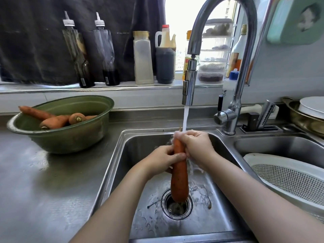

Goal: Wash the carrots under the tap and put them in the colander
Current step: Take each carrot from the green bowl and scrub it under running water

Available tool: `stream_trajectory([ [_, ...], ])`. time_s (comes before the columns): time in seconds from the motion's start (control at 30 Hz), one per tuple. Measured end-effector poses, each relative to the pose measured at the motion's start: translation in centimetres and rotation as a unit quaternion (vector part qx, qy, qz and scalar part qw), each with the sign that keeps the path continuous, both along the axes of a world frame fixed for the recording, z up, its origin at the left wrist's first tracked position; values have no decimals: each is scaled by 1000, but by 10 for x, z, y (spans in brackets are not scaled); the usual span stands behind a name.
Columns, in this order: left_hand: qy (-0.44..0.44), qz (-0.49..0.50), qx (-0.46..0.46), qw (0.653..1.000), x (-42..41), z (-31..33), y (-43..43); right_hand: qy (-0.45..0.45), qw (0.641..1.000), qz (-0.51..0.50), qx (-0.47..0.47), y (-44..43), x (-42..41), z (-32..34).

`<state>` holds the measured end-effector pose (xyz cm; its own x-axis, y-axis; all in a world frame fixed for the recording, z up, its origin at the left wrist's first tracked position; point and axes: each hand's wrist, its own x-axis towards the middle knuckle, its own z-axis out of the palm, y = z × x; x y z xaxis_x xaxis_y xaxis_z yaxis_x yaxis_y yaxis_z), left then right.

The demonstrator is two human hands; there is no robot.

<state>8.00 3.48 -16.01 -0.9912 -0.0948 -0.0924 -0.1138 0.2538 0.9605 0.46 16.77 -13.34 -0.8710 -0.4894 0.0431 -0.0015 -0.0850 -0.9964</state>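
Two bare forearms are seen reaching up from the bottom edge of the frame into a steel sink (140, 174) at centre. One long carrot (179, 176) is held nearly upright over the basin. The left hand (163, 159) is curled round its middle, with the thumb laid across the front. The right hand (194, 146) is wrapped round its upper end, so that the tip is hidden. A stream of water (185, 118) is poured from the tall curved tap (189, 85) at upper centre straight onto the right hand's knuckles and the carrot's top. The carrot's lower end is shown over the round drain (177, 206); whether it touches the drain cannot be told. At lower right, a white mesh colander (289, 179) is seen lying in a second basin, and no carrots can be seen in it. At middle left, more carrots (54, 121) are piled in a green bowl (70, 137) on the counter (43, 190), seemingly not yet washed. Several risks can be judged from this. The wet skin is likely to be slippery, so the carrot could be lost from either grip and dropped onto the drain, where dirt may be picked up again. Because the stream is met by the knuckles, water could be thrown outward over the counter. The part covered by the hands could be left unrinsed unless the carrot is turned. When the carrot is carried toward the lower right, it could be knocked on the divider between the basins.
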Motion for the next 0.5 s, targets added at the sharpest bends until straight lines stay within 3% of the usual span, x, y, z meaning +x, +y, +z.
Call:
stream_trajectory([
  [0.13, 9, 4, -10, 1000, -1, 1, 4, -91, 996, -21, -7, -2, -2, 3],
  [0.37, 11, -18, -129, 991, -2, -2, 3, -258, 965, -43, 10, -7, -4, 5],
  [0.5, 46, -8, -167, 985, -7, 1, 5, -215, 974, -68, 5, -1, -6, 0],
])
